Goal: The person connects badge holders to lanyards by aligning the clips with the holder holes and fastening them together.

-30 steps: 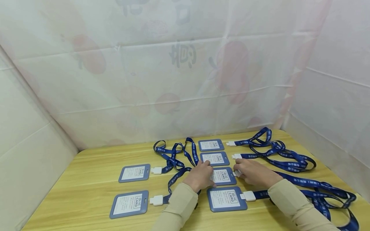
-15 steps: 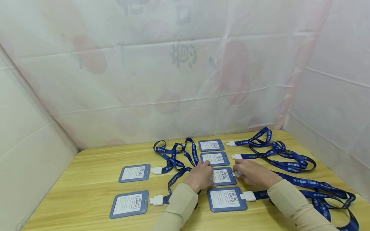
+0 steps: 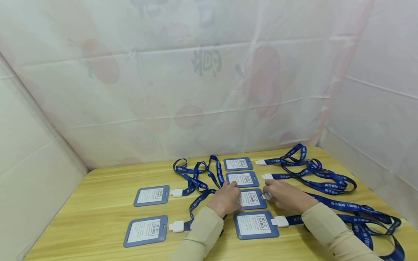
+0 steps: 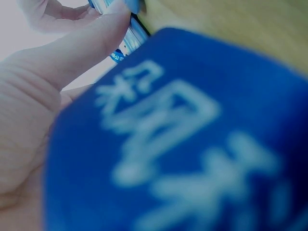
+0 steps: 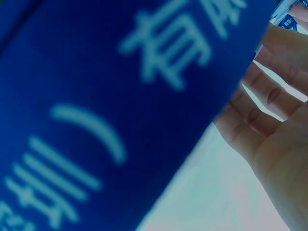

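Note:
In the head view, a blue-framed ID card holder (image 3: 253,199), third from the back in the right column, lies flat between my hands. My left hand (image 3: 226,199) grips its left end, covering part of the card. The left wrist view has my left thumb (image 4: 86,43) against the holder's blue edge. With my right hand (image 3: 285,195) I pinch a lanyard's white clip (image 3: 267,196) at the slotted end of that holder. Its dark blue strap (image 3: 333,203) runs off to the right from under the hand. Blurred printed strap fills much of both wrist views.
Just in front lies a card holder (image 3: 256,225) with a white clip (image 3: 279,221) at its slot. Two holders (image 3: 242,179) lie behind, their clips (image 3: 267,176) apart from them. Two more holders (image 3: 151,195) with lanyards are on the left. A white curtain hangs behind the table (image 3: 91,214).
Both hands stay at the same holder and clip. My right fingertips have shifted very slightly; everything else lies as before.

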Demonstrator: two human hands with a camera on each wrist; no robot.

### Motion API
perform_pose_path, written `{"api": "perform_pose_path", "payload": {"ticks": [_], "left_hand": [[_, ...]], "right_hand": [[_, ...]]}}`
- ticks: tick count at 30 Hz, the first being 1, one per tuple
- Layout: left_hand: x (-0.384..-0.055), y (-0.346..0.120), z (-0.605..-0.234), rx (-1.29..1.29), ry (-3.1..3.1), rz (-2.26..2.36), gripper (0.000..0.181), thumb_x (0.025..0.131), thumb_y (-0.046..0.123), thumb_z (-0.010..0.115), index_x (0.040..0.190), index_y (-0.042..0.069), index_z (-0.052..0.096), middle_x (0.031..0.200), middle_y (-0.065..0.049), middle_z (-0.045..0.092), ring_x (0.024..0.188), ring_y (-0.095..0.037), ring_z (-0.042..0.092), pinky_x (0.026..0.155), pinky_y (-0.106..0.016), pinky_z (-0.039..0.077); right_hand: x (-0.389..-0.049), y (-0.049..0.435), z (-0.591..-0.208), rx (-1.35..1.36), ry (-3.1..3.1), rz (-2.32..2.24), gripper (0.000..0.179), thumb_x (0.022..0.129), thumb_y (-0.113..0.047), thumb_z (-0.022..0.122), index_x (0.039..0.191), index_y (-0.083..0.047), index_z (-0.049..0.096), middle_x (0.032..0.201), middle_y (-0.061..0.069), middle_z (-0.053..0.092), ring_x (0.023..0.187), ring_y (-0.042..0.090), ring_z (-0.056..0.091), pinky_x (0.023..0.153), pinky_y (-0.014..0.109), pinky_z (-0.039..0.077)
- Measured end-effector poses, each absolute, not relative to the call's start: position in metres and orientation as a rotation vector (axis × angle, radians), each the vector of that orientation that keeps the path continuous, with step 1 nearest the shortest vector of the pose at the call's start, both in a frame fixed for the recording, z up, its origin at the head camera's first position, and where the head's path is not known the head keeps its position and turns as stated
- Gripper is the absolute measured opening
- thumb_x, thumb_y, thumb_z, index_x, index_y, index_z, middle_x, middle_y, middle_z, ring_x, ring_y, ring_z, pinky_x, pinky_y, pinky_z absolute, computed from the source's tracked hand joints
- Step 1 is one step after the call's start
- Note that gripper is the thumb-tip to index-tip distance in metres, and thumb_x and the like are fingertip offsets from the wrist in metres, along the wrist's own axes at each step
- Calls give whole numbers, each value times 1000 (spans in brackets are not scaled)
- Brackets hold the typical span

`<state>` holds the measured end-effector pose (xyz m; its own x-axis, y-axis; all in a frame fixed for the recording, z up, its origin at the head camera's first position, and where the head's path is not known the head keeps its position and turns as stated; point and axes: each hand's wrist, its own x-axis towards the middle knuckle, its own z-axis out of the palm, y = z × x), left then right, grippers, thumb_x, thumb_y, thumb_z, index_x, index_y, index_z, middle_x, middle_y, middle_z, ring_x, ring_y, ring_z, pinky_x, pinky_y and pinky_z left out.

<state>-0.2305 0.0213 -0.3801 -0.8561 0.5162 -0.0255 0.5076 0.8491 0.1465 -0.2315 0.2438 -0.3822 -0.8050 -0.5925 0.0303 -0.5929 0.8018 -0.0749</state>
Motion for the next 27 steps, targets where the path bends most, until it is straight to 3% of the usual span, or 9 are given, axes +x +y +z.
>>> {"api": "perform_pose_path", "payload": {"ticks": [27], "left_hand": [[-230,22,-380,832,2975,216,42,76,38,90,104,9,78,113,-2,65,94,-19,54,85,-26,53]], "right_hand": [[-234,247,-385,1093,-2828,113,15,83,1,79,97,-5,78,82,-6,56,67,4,44,59,22,47]]}}
